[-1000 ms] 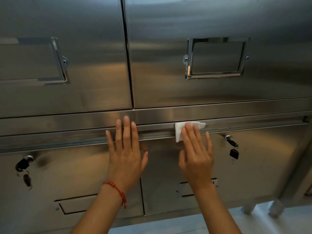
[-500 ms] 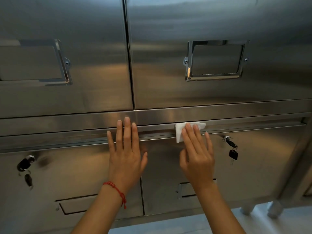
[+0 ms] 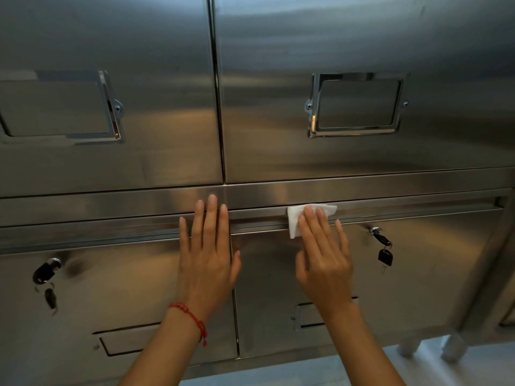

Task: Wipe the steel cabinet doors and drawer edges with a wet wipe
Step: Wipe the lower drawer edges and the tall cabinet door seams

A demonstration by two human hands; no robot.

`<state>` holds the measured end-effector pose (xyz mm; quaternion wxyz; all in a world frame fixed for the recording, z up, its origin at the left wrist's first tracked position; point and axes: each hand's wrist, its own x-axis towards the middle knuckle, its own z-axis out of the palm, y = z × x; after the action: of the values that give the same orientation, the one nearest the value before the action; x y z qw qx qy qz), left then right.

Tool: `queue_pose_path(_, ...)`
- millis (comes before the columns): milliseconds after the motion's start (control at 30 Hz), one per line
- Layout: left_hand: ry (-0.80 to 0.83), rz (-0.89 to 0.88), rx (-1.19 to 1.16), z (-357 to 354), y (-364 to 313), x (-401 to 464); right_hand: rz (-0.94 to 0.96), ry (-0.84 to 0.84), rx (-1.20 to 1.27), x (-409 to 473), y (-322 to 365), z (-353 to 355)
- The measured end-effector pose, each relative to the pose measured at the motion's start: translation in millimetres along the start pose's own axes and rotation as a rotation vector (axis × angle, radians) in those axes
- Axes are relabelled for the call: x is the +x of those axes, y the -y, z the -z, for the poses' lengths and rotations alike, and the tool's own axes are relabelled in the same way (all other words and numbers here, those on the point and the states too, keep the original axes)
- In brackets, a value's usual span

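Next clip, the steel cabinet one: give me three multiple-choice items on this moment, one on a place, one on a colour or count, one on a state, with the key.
1. Where is the wet wipe?
A. On the floor
B. On the drawer edge under the right hand
C. Hanging from a key

2. What colour is the bracelet on the left wrist?
A. Red
B. Blue
C. White

3. How does the left hand lie?
A. Curled round a handle
B. Flat, fingers straight against the steel cabinet
C. Pinching the wipe

Key: 1 B, the right fingers press the white wipe onto the ledge above the lower door. 2 A, a red string circles the wrist. 3 B, the palm lies flat and holds nothing.
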<state>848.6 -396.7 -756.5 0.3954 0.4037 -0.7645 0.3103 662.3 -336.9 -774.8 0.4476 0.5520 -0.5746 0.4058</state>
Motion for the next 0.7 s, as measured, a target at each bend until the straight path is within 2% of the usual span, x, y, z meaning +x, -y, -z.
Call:
queue_pose_path(100, 0.004, 0.000, -0.007, -1, 1, 0, 0.023, 0.008, -0.029, 0, -11, 2)
queue_pose_path(267, 0.004, -0.003, -0.001, 0, 1, 0, -0.069, -0.032, -0.016, 1, -12, 4)
queue_pose_path(467, 0.006, 0.007, -0.013, 1, -1, 0, 0.041, 0.010, -0.001, 1, -20, 6)
queue_pose_path(700, 0.011, 0.002, -0.013, 2, 0, 0, -0.003, -0.008, 0.016, 2, -16, 6)
